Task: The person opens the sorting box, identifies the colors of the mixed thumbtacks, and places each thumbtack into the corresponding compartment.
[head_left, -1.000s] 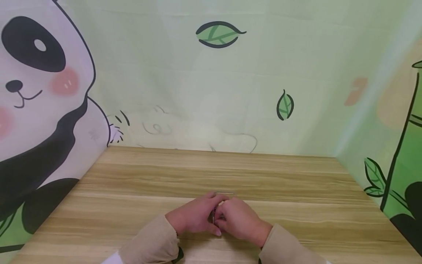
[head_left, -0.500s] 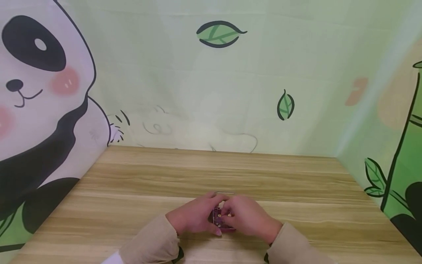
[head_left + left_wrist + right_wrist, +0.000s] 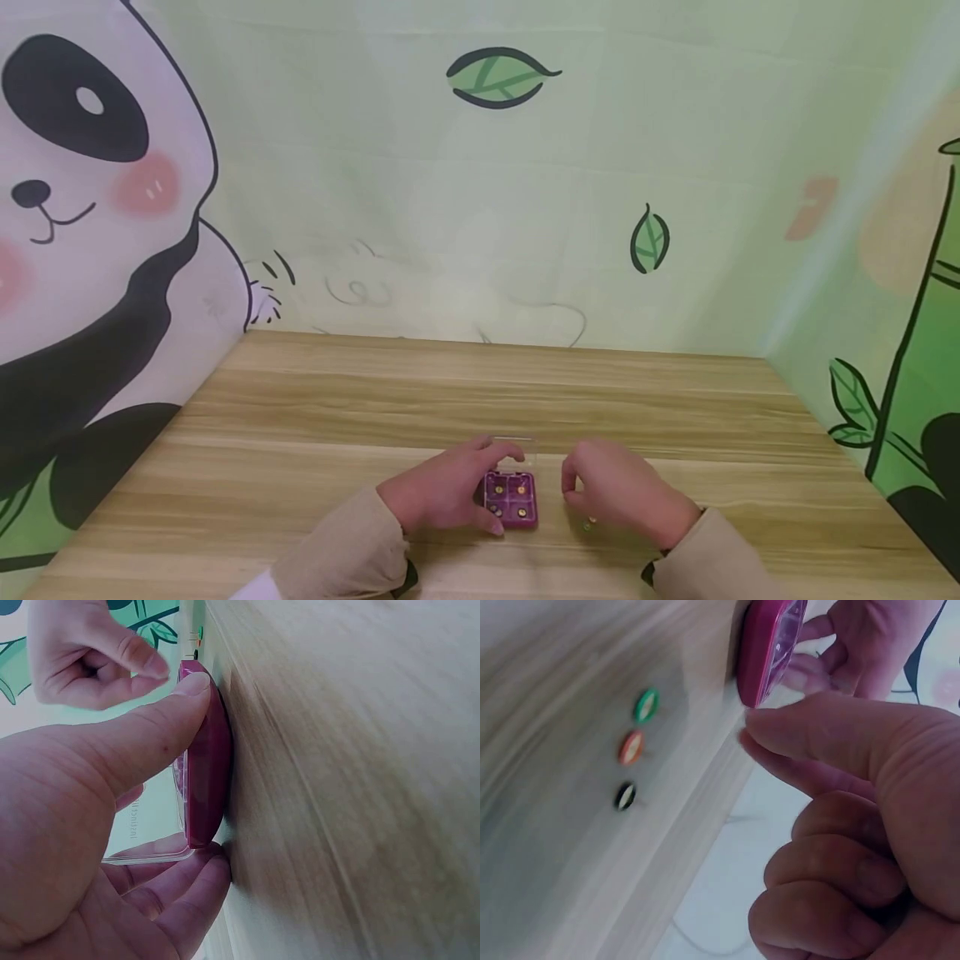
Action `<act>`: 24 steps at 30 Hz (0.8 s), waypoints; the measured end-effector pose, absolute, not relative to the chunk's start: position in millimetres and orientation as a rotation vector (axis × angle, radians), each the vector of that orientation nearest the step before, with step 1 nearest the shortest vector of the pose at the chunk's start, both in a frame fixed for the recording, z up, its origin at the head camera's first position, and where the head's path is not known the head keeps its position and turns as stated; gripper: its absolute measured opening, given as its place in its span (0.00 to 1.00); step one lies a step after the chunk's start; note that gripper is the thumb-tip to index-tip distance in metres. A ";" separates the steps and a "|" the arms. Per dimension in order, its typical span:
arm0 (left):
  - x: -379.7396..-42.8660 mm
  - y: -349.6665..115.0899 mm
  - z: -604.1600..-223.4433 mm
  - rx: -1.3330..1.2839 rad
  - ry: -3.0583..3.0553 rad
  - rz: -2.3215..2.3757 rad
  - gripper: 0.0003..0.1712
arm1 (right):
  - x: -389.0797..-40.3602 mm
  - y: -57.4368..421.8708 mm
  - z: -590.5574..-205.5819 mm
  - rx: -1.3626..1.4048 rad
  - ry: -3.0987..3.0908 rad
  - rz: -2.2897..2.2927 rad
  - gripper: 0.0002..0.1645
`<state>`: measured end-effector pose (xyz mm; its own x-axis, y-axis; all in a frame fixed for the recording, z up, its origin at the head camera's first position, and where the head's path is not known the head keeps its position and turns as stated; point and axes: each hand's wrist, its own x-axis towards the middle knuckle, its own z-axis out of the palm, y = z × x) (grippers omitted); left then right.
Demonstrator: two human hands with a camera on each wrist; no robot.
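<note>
A small magenta pill box point(image 3: 522, 524), divided into several compartments, lies with its clear lid point(image 3: 525, 451) hinged back. Small round pieces sit in its compartments. My left hand point(image 3: 453, 486) holds the box from the left, thumb point(image 3: 161, 724) along its front side and fingers by the hinge corner. Right of the box, my right hand point(image 3: 611, 483) hovers with its fingers curled; thumb and index tips are close together and nothing shows between them. Below it on the table are small ring-like pieces: one green point(image 3: 646, 705), one orange point(image 3: 631, 747), one black point(image 3: 625, 796).
A wood-grain table point(image 3: 337, 392) lies under both hands. Behind and beside it stand pale green cloth walls point(image 3: 375, 167) printed with a panda point(image 3: 172, 100), leaves and bamboo.
My right hand has moved from over the box to the right, uncovering the compartments and the loose pieces on the table. My left hand has stayed at the box.
</note>
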<state>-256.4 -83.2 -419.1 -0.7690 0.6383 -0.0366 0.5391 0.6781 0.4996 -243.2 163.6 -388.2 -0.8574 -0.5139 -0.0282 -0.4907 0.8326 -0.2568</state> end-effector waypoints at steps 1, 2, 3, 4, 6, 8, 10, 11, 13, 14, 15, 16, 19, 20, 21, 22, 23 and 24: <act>-256.3 -83.3 -419.0 0.947 2.683 0.699 0.49 | -242.8 166.0 -388.2 -0.786 2.912 -0.359 0.11; -256.2 -83.4 -418.8 0.942 2.683 0.700 0.49 | -242.2 168.3 -388.2 -0.776 2.908 -0.352 0.11; -256.2 -83.5 -418.7 0.941 2.682 0.700 0.49 | -241.8 170.6 -388.5 -0.774 2.904 -0.349 0.11; -256.2 -83.6 -418.7 0.938 2.683 0.701 0.49 | -241.5 172.9 -388.7 -0.779 2.901 -0.348 0.12; -256.0 -83.7 -418.6 0.937 2.683 0.698 0.49 | -241.1 177.5 -389.6 -0.802 2.896 -0.358 0.12; -255.6 -83.5 -418.2 0.932 2.681 0.704 0.49 | -240.6 182.1 -390.7 -0.816 2.890 -0.376 0.12; -255.1 -83.2 -417.7 0.926 2.681 0.705 0.49 | -240.6 186.3 -392.1 -0.839 2.878 -0.399 0.12; -254.8 -82.9 -417.5 0.922 2.681 0.706 0.49 | -240.7 188.0 -393.1 -0.849 2.869 -0.414 0.12; -254.3 -82.5 -417.2 0.917 2.679 0.708 0.49 | -240.7 191.0 -395.2 -0.897 2.853 -0.433 0.11; -254.2 -82.3 -417.0 0.917 2.679 0.707 0.49 | -240.7 192.1 -396.4 -0.925 2.847 -0.441 0.11; -254.1 -82.1 -416.9 0.918 2.680 0.705 0.49 | -240.4 193.1 -397.4 -0.947 2.840 -0.454 0.11; -254.0 -82.0 -416.8 0.917 2.679 0.705 0.49 | -240.2 193.8 -398.5 -0.977 2.838 -0.460 0.11; -254.1 -82.0 -417.3 0.916 2.677 0.711 0.49 | -238.9 194.2 -400.6 -1.029 2.834 -0.468 0.11; -254.2 -82.0 -417.4 0.919 2.676 0.711 0.49 | -238.4 194.0 -401.2 -1.035 2.835 -0.463 0.12; -254.3 -82.1 -417.6 0.920 2.676 0.712 0.49 | -237.9 193.6 -401.6 -1.033 2.832 -0.464 0.12; -254.4 -82.1 -417.7 0.923 2.676 0.712 0.49 | -237.4 193.1 -401.7 -1.030 2.834 -0.458 0.12; -254.5 -82.2 -417.9 0.927 2.676 0.713 0.49 | -236.9 192.7 -401.7 -1.019 2.832 -0.456 0.12; -254.6 -82.2 -418.1 0.930 2.676 0.713 0.49 | -236.5 192.3 -401.7 -1.013 2.832 -0.455 0.12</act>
<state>-254.6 -82.2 -418.1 -0.7753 0.6298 -0.0467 0.5231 0.6818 0.5114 -236.5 192.3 -401.7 -0.7740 -0.6332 0.0067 -0.6035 0.7344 -0.3107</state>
